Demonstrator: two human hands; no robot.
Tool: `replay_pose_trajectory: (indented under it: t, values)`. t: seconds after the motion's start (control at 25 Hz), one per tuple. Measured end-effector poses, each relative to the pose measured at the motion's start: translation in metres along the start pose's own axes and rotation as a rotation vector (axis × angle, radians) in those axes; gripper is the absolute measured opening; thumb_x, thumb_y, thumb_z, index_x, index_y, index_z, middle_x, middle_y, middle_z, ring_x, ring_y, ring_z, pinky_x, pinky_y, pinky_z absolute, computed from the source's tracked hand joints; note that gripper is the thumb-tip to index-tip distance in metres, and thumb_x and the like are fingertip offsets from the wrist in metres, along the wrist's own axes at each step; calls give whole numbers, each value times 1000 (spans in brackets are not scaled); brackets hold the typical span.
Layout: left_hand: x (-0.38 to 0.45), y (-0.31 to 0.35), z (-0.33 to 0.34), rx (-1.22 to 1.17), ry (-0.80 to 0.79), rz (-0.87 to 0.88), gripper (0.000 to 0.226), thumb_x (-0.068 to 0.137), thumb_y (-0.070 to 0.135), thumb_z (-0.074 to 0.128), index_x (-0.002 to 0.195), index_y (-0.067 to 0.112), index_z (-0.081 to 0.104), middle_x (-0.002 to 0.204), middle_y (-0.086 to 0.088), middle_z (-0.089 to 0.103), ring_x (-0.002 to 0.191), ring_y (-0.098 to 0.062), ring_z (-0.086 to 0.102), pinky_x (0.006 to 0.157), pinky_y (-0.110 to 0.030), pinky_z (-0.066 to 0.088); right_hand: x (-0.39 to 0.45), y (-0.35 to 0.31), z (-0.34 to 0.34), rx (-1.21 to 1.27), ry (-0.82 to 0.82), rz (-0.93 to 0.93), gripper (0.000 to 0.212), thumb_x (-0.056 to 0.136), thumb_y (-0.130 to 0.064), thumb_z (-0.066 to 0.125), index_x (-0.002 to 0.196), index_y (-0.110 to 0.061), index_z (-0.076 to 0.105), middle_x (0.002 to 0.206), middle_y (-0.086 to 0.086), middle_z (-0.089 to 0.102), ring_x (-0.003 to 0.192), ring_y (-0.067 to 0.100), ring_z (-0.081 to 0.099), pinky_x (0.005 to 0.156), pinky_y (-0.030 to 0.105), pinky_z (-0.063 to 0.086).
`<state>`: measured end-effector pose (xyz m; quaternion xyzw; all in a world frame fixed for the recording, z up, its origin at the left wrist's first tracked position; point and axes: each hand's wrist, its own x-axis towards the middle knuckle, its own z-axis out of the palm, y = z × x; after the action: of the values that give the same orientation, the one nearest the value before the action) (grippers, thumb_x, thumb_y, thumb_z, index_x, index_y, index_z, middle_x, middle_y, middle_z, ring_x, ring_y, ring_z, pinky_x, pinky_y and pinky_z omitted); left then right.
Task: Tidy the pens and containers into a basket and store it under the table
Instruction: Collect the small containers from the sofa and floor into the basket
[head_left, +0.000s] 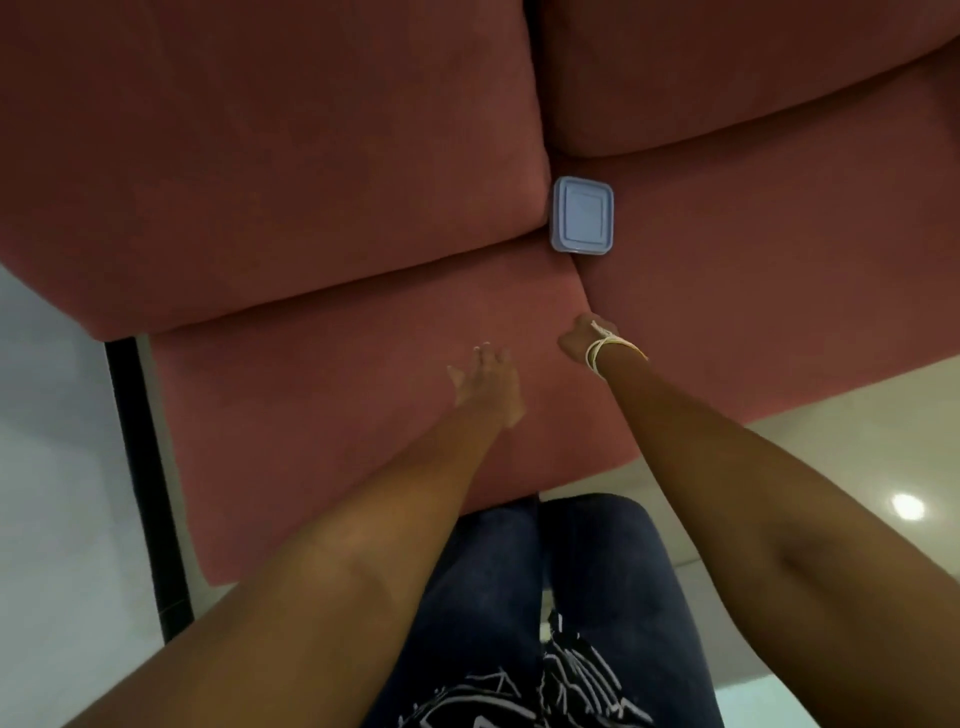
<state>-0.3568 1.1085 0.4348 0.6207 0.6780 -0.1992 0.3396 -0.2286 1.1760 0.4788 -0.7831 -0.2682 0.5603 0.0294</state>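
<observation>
Blue container wedged between sofa cushions.

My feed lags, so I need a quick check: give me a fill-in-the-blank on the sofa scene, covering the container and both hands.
1. The pale blue square plastic container rests where the reddish-brown fabric sofa cushions ____.
2. Yellow and white bands circle the wrist of the ____ hand.
3. The left hand, fingers spread, holds ____.
4. Both hands are ____ the container, not touching it.

Missing words: meet; right; nothing; short of
</observation>
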Motion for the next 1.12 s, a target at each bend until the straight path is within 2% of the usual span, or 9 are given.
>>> replay_pose_trajectory:
  t: [0.04, 0.12, 0.2, 0.32, 0.48, 0.76, 0.92, 1.04, 1.12]
  values:
    - [12, 4, 2, 12, -4, 0, 76, 90, 23, 57, 152, 10, 14, 160, -14, 13, 149, -28, 13, 114, -63, 18, 19, 0, -4, -18, -57, -11, 45, 104, -17, 32, 144, 3, 35, 149, 21, 38, 139, 32, 37, 111, 36, 31]
    - [37, 14, 12, 52, -33, -12, 75, 91, 24, 53, 152, 10, 12, 158, -14, 16, 148, -29, 16, 112, -63, 22, 50, -22, -15, 179, -213, 9, 41, 103, -23, 35, 140, -6, 43, 132, 21, 55, 119, 33, 56, 94, 42, 46]
    - [62, 23, 24, 61, -26, -44, 74, 92, 23, 51, 152, 10, 11, 158, -16, 16, 148, -30, 16, 111, -64, 22, 84, -36, -19, 447, -293, 99, 32, 100, -27, 40, 127, -14, 50, 116, 15, 59, 101, 27, 62, 85, 42, 49]
    - [98, 36, 36, -11, 16, -104, 81, 94, 36, 54, 154, 16, 3, 162, -16, -3, 150, -31, 0, 112, -67, 17, 135, -47, -20, 786, -332, 130, 53, 95, -30, 48, 144, -14, 34, 133, 13, 49, 125, 27, 51, 96, 43, 44]
    - [123, 48, 68, -27, -54, -190, 122, 74, 66, 64, 150, 25, -23, 155, -14, -34, 147, -33, -23, 109, -71, 7, 188, -49, -15, 976, -374, 185, 73, 90, -41, 56, 149, -13, 25, 142, 18, 43, 129, 31, 49, 104, 45, 42]
    - [134, 50, 81, 24, -82, -217, 137, 64, 76, 63, 144, 25, -35, 150, -13, -43, 143, -36, -30, 107, -73, 6, 227, -53, -9, 1084, -333, 109, 55, 93, -42, 52, 138, -10, 44, 138, 11, 52, 120, 24, 55, 99, 40, 42]
    - [120, 53, 69, -69, -79, -211, 118, 78, 62, 64, 150, 28, -23, 155, -9, -35, 147, -33, -22, 111, -68, 17, 213, -45, -13, 1095, -272, 50, 47, 93, -33, 57, 134, -13, 47, 123, 8, 61, 89, 21, 63, 94, 39, 46]
    - [101, 46, 47, -331, -143, -190, 86, 91, 50, 53, 156, 23, 2, 163, -5, -14, 151, -29, -2, 117, -54, 21, 189, -16, -13, 869, -158, 93, 49, 88, -36, 63, 130, -14, 50, 117, 5, 65, 81, 17, 64, 64, 32, 55]
    - [84, 42, 27, -584, -254, -226, 71, 97, 50, 43, 154, 16, 19, 162, -8, 15, 146, -28, 25, 117, -43, 27, 167, 9, -16, 698, -65, 110, 52, 84, -38, 68, 127, -13, 55, 118, 9, 66, 86, 22, 67, 45, 26, 53]
